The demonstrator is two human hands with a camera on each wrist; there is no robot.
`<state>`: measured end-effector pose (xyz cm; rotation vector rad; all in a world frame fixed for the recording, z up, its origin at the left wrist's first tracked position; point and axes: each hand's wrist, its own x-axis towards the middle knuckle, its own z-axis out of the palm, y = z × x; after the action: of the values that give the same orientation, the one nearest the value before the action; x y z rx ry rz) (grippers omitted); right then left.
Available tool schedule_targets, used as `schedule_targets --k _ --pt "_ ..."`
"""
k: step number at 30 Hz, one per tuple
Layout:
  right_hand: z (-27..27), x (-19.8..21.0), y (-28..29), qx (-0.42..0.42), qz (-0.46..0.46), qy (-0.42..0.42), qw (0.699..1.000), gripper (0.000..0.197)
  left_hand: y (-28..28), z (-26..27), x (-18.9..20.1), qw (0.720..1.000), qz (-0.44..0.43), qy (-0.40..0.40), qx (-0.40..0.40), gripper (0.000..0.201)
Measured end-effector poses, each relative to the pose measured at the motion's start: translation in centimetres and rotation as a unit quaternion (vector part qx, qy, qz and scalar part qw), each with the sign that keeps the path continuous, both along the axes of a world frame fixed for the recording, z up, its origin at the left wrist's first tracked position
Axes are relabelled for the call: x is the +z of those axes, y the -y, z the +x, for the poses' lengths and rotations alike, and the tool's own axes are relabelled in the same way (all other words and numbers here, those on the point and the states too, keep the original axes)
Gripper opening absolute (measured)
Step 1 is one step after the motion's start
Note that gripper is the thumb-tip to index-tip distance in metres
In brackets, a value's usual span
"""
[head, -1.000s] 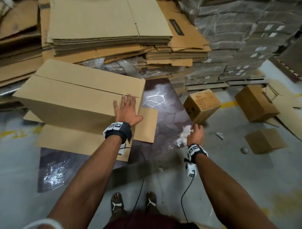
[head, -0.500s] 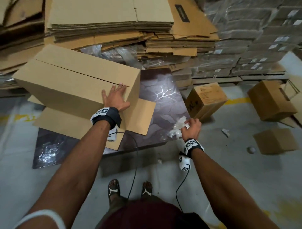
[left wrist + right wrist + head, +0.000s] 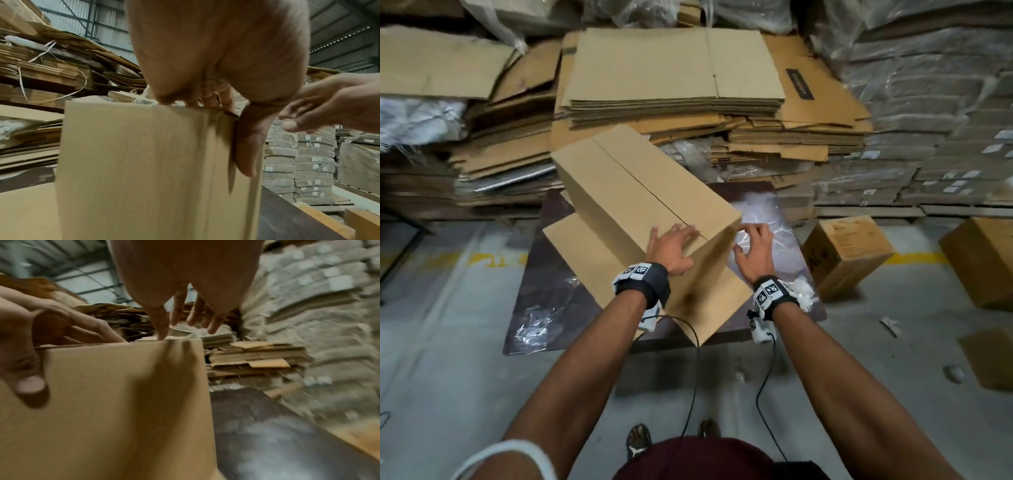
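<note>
Our left hand (image 3: 671,251) lies flat and spread on top of the cardboard box (image 3: 626,185) at its near end, fingers over the centre seam, thumb down the end face. Our right hand (image 3: 753,253), fingers loosely spread and holding nothing, is at the box's near right corner, one fingertip (image 3: 160,333) touching the top edge. The box runs from there to the far left, resting on a flat cardboard sheet (image 3: 585,246) on a dark board (image 3: 544,294). Stacks of flattened cartons (image 3: 674,75) lie beyond; a small carton (image 3: 846,253) stands to the right.
</note>
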<state>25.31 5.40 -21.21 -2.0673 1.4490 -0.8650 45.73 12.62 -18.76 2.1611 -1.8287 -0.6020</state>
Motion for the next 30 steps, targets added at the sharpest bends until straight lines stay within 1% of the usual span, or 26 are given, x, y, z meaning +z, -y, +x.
schedule_targets --k 3,5,6,8,10,12,14,17,19,21,23,24,26,28,29,30 --pt "3.7 1.7 0.4 0.112 -0.009 -0.108 0.988 0.064 -2.1 1.8 0.1 1.0 -0.001 -0.014 -0.005 0.092" --pt "5.3 1.9 0.4 0.158 -0.01 -0.153 0.975 0.078 -3.3 3.9 0.0 1.0 -0.002 -0.028 0.006 0.091" --pt "5.9 1.7 0.3 0.175 -0.007 -0.159 0.972 0.08 -3.9 5.0 -0.2 0.999 -0.004 -0.033 0.008 0.092" --pt "7.2 0.9 0.1 0.207 -0.002 -0.148 0.967 0.077 -4.9 7.2 -0.3 0.998 -0.004 -0.056 0.002 0.091" --pt "8.2 0.0 -0.4 0.224 -0.021 -0.144 0.964 0.071 -5.6 9.0 -0.2 0.994 -0.008 -0.106 -0.009 0.084" --pt "8.9 -0.7 -0.7 0.221 -0.042 -0.142 0.964 0.067 -6.0 10.2 -0.1 0.989 -0.033 -0.143 -0.008 0.076" --pt "9.1 -1.0 -0.8 0.217 -0.06 -0.129 0.966 0.063 -6.4 10.4 -0.4 0.99 -0.064 -0.12 0.026 0.086" --pt "9.1 -0.7 -0.5 0.217 -0.067 -0.131 0.965 0.063 -6.4 9.7 -1.4 0.993 -0.094 -0.018 0.067 0.097" --pt "9.0 -0.3 -0.4 0.209 -0.072 -0.162 0.962 0.07 -5.9 9.3 -2.1 0.993 -0.1 0.025 0.066 0.101" --pt "9.0 0.1 -0.4 0.211 -0.084 -0.21 0.951 0.074 -5.4 9.5 -2.4 0.993 -0.097 0.044 0.059 0.102" --pt "9.3 0.5 0.0 0.218 -0.083 -0.229 0.945 0.07 -5.1 9.7 -2.4 0.992 -0.099 0.056 0.056 0.103" --pt "9.4 0.8 0.2 0.22 -0.076 -0.22 0.947 0.067 -5.0 9.8 -2.3 0.991 -0.105 0.057 0.056 0.105" --pt "9.4 1.7 0.6 0.225 -0.06 -0.169 0.958 0.063 -5.0 10.0 -2.4 0.989 -0.124 0.053 0.055 0.109" --pt "8.8 2.4 0.5 0.23 -0.082 -0.07 0.967 0.057 -5.0 10.0 -2.5 0.988 -0.132 0.06 0.052 0.109" --pt "8.3 2.7 0.4 0.22 -0.111 -0.009 0.969 0.051 -4.9 10.1 -2.7 0.988 -0.132 0.068 0.049 0.108" --pt "7.9 3.0 0.2 0.191 -0.144 0.05 0.97 0.043 -4.9 10.2 -2.9 0.987 -0.129 0.079 0.045 0.105"
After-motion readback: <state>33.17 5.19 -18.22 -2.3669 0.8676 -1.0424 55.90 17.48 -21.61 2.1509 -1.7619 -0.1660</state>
